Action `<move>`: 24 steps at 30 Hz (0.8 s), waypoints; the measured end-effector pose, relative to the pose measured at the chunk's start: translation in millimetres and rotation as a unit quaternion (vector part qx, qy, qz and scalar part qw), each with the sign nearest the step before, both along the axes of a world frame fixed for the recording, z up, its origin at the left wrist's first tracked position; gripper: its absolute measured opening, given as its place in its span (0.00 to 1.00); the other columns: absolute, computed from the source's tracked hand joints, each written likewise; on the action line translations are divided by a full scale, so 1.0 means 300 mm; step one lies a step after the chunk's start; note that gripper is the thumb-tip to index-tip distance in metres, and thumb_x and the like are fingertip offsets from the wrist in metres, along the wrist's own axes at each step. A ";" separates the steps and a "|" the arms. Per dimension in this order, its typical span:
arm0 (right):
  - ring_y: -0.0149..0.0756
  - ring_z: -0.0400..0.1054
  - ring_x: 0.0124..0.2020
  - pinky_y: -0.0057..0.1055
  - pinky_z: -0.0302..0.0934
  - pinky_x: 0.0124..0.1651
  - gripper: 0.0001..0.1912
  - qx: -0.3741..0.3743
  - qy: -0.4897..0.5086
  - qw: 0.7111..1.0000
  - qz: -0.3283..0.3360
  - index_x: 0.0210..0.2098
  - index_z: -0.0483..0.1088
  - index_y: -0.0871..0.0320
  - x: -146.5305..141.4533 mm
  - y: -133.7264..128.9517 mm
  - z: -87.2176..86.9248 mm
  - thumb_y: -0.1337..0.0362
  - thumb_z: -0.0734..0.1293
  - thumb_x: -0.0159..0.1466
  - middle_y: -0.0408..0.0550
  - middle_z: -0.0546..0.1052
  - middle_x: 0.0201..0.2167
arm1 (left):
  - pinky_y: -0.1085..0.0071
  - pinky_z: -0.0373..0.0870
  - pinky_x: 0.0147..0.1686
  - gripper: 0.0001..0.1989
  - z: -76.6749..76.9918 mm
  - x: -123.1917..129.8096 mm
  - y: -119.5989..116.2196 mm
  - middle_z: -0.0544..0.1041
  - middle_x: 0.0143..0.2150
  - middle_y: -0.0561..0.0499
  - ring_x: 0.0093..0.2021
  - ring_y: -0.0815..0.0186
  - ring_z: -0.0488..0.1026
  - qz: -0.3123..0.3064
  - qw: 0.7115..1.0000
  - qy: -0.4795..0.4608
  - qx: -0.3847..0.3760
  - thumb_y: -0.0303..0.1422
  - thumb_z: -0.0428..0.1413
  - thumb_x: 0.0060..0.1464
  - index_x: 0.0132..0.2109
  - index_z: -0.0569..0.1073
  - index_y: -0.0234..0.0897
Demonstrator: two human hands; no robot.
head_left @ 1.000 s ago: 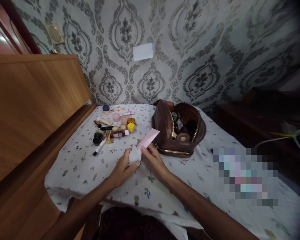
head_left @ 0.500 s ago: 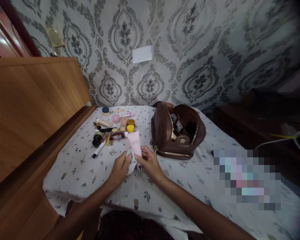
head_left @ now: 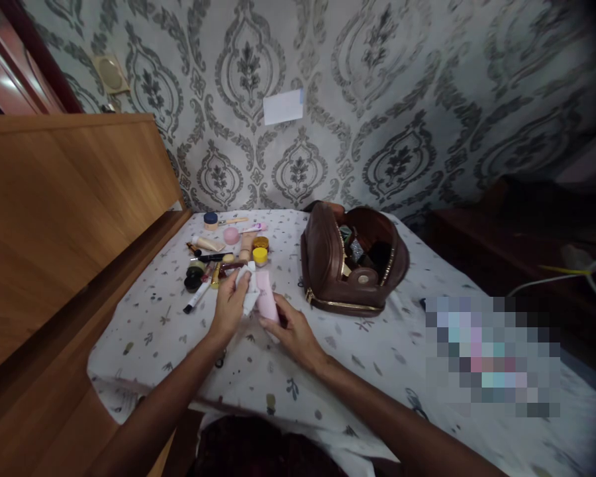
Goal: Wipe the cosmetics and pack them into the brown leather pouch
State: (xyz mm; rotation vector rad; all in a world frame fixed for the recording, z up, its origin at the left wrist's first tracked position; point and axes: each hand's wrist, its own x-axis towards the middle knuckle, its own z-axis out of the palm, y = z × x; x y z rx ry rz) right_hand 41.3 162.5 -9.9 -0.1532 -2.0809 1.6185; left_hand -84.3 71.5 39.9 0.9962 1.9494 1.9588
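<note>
My right hand (head_left: pixel 294 329) is closed around a pink squeeze tube (head_left: pixel 266 297), gripping its lower part over the near half of the table. In my left hand (head_left: pixel 230 303) is a crumpled white cloth (head_left: pixel 249 291), held against or right beside the tube's left side. Just beyond the hands lie a dark reddish tube (head_left: pixel 231 268), partly covered by my left fingers, and a yellow-lidded jar (head_left: pixel 260 256). A white pen-like tube with a black tip (head_left: pixel 197 299) and a black-lidded jar (head_left: pixel 194 278) rest left of my left hand.
An open brown cosmetic bag (head_left: pixel 322 265) stands right of centre, with several items inside. Farther back are a pink round container (head_left: pixel 231 235), a blue-lidded jar (head_left: pixel 210 220) and a cream tube (head_left: pixel 207 244). A wooden panel (head_left: pixel 74 179) borders the left; a blurred-out patch (head_left: pixel 491 358) covers something at right.
My left hand has moved up and left with the cloth, onto the tube's upper side. The pink tube has dropped slightly lower in the picture, still in my right hand.
</note>
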 end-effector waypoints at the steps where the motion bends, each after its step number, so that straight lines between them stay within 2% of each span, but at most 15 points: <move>1: 0.38 0.68 0.43 0.32 0.61 0.47 0.28 0.013 -0.005 1.000 0.018 0.62 0.61 0.56 0.002 0.005 0.001 0.54 0.65 0.65 0.47 0.75 0.46 | 0.74 0.65 0.34 0.16 -0.009 -0.009 0.006 0.71 0.33 0.53 0.33 0.67 0.67 0.008 1.000 0.011 0.000 0.44 0.50 0.60 0.37 0.72 0.35; 3: 0.38 0.68 0.42 0.32 0.62 0.46 0.31 0.023 -0.015 0.998 0.056 0.66 0.56 0.57 0.006 0.015 0.003 0.53 0.62 0.67 0.48 0.75 0.44 | 0.74 0.65 0.34 0.15 -0.023 -0.022 0.015 0.71 0.33 0.53 0.33 0.68 0.67 0.029 0.999 0.035 -0.002 0.43 0.48 0.62 0.39 0.71 0.35; 5: 0.38 0.68 0.41 0.32 0.63 0.44 0.32 0.003 -0.014 0.997 0.072 0.67 0.54 0.57 0.006 0.020 0.006 0.52 0.61 0.68 0.48 0.74 0.42 | 0.74 0.65 0.35 0.14 -0.026 -0.031 0.020 0.70 0.33 0.53 0.33 0.67 0.67 0.051 0.997 0.054 -0.004 0.41 0.47 0.63 0.39 0.70 0.36; 7: 0.37 0.68 0.37 0.31 0.64 0.40 0.33 -0.059 -0.015 0.995 0.074 0.67 0.55 0.56 0.004 0.018 0.008 0.50 0.62 0.67 0.47 0.74 0.38 | 0.71 0.65 0.40 0.11 -0.021 -0.034 0.020 0.70 0.34 0.52 0.37 0.65 0.67 0.071 0.994 0.083 -0.006 0.39 0.48 0.63 0.39 0.69 0.37; 9: 0.34 0.67 0.29 0.29 0.64 0.31 0.33 -0.160 -0.030 0.983 0.082 0.66 0.56 0.54 0.000 0.009 0.010 0.47 0.62 0.66 0.44 0.73 0.32 | 0.67 0.64 0.46 0.10 -0.018 -0.032 0.019 0.71 0.39 0.49 0.43 0.62 0.67 0.092 0.981 0.169 -0.028 0.36 0.48 0.63 0.44 0.71 0.36; 11: 0.31 0.65 0.22 0.26 0.61 0.22 0.32 -0.269 -0.042 0.958 0.090 0.63 0.59 0.54 -0.008 -0.002 0.010 0.45 0.63 0.65 0.42 0.71 0.26 | 0.63 0.64 0.48 0.14 -0.021 -0.026 0.018 0.70 0.43 0.45 0.46 0.59 0.67 0.103 0.944 0.304 -0.077 0.34 0.47 0.64 0.51 0.71 0.35; 13: 0.30 0.64 0.20 0.23 0.57 0.18 0.30 -0.358 -0.037 0.930 0.081 0.58 0.64 0.55 -0.021 -0.009 0.007 0.45 0.65 0.63 0.41 0.72 0.24 | 0.63 0.66 0.46 0.17 -0.032 -0.011 0.017 0.69 0.43 0.44 0.45 0.58 0.67 0.097 0.890 0.427 -0.128 0.34 0.45 0.66 0.55 0.71 0.33; 15: 0.29 0.64 0.20 0.21 0.55 0.16 0.27 -0.432 -0.028 0.900 0.057 0.51 0.69 0.57 -0.034 -0.008 0.005 0.44 0.66 0.62 0.41 0.73 0.24 | 0.64 0.68 0.43 0.18 -0.046 0.017 0.014 0.69 0.42 0.44 0.44 0.59 0.68 0.077 0.855 0.490 -0.153 0.36 0.45 0.66 0.54 0.72 0.33; 19: 0.29 0.68 0.19 0.22 0.61 0.20 0.22 -0.572 -0.032 0.820 0.006 0.43 0.72 0.58 -0.042 0.019 0.017 0.46 0.60 0.67 0.43 0.76 0.24 | 0.64 0.71 0.40 0.19 -0.074 0.105 -0.004 0.69 0.42 0.42 0.42 0.58 0.68 0.027 0.822 0.547 -0.159 0.36 0.44 0.67 0.54 0.73 0.31; 22: 0.36 0.74 0.27 0.30 0.69 0.29 0.29 -0.632 -0.060 0.772 0.032 0.44 0.73 0.61 -0.026 0.043 0.040 0.45 0.52 0.70 0.49 0.80 0.28 | 0.61 0.72 0.42 0.19 -0.094 0.158 -0.022 0.70 0.44 0.40 0.43 0.56 0.68 -0.027 0.790 0.597 -0.137 0.37 0.46 0.66 0.55 0.72 0.30; 24: 0.40 0.76 0.32 0.34 0.71 0.36 0.32 -0.645 -0.067 0.759 0.055 0.46 0.73 0.63 -0.019 0.053 0.052 0.45 0.50 0.71 0.53 0.81 0.31 | 0.59 0.72 0.44 0.21 -0.108 0.167 -0.030 0.71 0.45 0.38 0.45 0.55 0.68 -0.046 0.773 0.620 -0.129 0.38 0.47 0.65 0.57 0.70 0.29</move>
